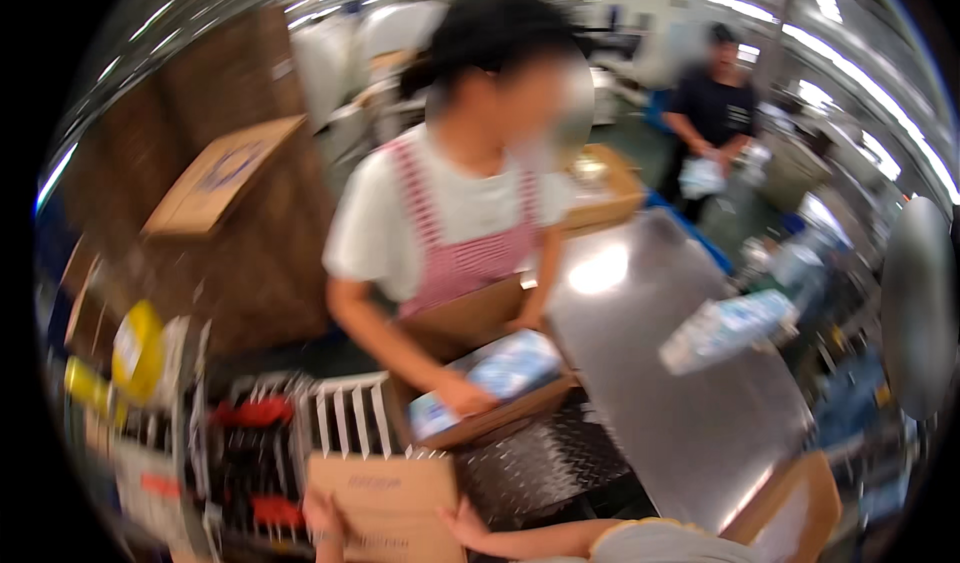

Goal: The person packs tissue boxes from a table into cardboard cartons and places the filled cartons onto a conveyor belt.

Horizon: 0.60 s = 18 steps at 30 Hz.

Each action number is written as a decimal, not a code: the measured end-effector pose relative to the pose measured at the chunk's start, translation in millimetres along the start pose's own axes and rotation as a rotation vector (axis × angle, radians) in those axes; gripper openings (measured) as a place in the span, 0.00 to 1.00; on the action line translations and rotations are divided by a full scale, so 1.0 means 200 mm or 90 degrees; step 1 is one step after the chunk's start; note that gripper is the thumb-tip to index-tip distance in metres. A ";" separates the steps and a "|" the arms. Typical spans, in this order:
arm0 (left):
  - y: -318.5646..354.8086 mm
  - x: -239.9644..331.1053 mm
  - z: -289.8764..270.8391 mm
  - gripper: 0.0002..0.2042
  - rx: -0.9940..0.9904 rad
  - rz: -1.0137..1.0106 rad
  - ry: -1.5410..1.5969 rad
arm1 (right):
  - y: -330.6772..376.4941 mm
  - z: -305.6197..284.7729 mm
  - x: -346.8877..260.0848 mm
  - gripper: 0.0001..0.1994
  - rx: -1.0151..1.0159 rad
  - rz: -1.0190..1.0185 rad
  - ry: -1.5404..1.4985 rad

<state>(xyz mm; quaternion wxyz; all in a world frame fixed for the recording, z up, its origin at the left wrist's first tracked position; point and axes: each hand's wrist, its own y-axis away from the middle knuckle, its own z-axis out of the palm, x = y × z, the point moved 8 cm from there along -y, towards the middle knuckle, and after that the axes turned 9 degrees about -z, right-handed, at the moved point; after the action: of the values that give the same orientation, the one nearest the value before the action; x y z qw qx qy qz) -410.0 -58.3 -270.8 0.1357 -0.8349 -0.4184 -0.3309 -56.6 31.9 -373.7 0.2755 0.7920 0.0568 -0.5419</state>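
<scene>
A closed brown cardboard box (385, 498) with dark print sits low in the view, at the end of a roller conveyor (345, 413). My left hand (322, 519) presses against its left side, and my right hand (462, 525) is against its right edge, so the box is held between them. Motion blurs the fingers somewhat. Just beyond, a co-worker in a pink checked apron has both hands at an open carton (530, 413) holding blue-and-white packs (515, 363). One of that person's hands rests on the packs.
A steel table (650, 293) stretches away on the right, bearing a blue-and-white pack (730, 331). Another open carton (800, 513) stands at lower right. A machine with red parts (255, 413) adjoins the conveyor on the left. A second person stands far right, holding something pale.
</scene>
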 end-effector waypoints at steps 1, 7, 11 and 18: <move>0.03 0.18 -0.01 0.30 -0.028 -0.025 -0.002 | 0.05 -0.01 0.04 0.41 0.029 0.057 0.037; 0.40 0.36 0.15 0.35 -0.140 0.173 -0.365 | 0.08 -0.01 -0.21 0.34 0.030 -0.017 -0.064; 0.19 0.33 0.09 0.34 -0.125 0.201 -0.342 | 0.04 0.08 -0.39 0.35 0.072 0.006 -0.064; -0.43 0.17 -0.08 0.32 -0.062 0.230 -0.346 | -0.44 0.53 -0.57 0.35 0.108 -0.075 -0.023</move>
<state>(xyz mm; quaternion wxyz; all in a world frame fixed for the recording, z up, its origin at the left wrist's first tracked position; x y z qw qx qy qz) -470.9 7.3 -241.0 0.0353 -0.9588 -0.2684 -0.0862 -225.3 76.4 -334.0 0.1761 0.7980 0.0522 -0.5740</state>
